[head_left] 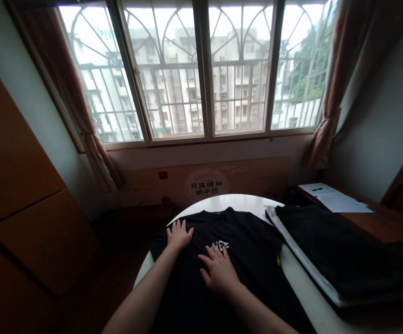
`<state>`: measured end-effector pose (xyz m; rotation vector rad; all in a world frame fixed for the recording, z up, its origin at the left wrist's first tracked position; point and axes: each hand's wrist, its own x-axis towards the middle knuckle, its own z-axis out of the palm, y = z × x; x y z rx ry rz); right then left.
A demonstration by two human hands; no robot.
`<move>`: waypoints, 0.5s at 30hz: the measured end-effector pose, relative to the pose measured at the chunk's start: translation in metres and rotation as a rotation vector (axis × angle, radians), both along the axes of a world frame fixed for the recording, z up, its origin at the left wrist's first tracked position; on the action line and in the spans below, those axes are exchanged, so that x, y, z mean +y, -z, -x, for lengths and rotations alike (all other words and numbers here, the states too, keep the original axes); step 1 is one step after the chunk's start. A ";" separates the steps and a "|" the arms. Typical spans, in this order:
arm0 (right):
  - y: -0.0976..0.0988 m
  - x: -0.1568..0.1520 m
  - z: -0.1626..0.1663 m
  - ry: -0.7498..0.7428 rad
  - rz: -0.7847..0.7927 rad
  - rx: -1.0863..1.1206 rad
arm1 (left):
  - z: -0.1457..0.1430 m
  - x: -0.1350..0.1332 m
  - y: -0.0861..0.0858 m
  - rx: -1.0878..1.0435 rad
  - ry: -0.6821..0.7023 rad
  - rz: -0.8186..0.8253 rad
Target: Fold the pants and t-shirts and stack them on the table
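Observation:
A black T-shirt point(253, 273) lies spread on a round white table point(211, 202), its neckline toward the window and a small white print point(222, 245) on its chest. My left hand point(179, 235) rests on the cloth near the left shoulder, fingers spread. Lower and closer to the middle, my right hand point(219, 270) lies on the shirt with its fingers apart, the fingertips at the print and partly covering it. Neither hand grips anything. The shirt's lower part runs out of view beneath my forearms.
Folded dark clothes point(330, 246) with a white layer are stacked at the table's right. Behind them is a brown wooden desk point(384, 227) with white papers point(337, 198). A printed panel point(250, 178) stands under the barred window; an orange-brown cabinet point(16, 185) is at left.

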<state>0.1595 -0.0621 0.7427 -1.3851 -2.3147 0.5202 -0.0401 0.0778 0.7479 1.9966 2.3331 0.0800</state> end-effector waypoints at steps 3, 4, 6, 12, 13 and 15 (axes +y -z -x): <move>0.002 0.001 0.001 -0.010 0.020 0.046 | 0.003 0.000 -0.001 0.007 -0.019 0.010; 0.001 0.003 0.001 -0.001 0.036 0.070 | 0.004 0.000 -0.001 0.008 -0.022 0.011; -0.004 0.012 -0.002 0.043 0.085 0.153 | 0.003 0.002 -0.002 0.012 -0.034 0.012; -0.062 0.072 -0.074 0.250 -0.064 0.064 | 0.002 0.005 -0.002 0.028 -0.044 0.008; -0.072 0.083 -0.095 0.316 -0.055 -0.062 | 0.002 0.005 -0.002 0.028 -0.045 0.005; -0.086 0.102 -0.135 0.421 0.009 -0.174 | 0.001 0.005 -0.003 0.028 -0.048 -0.003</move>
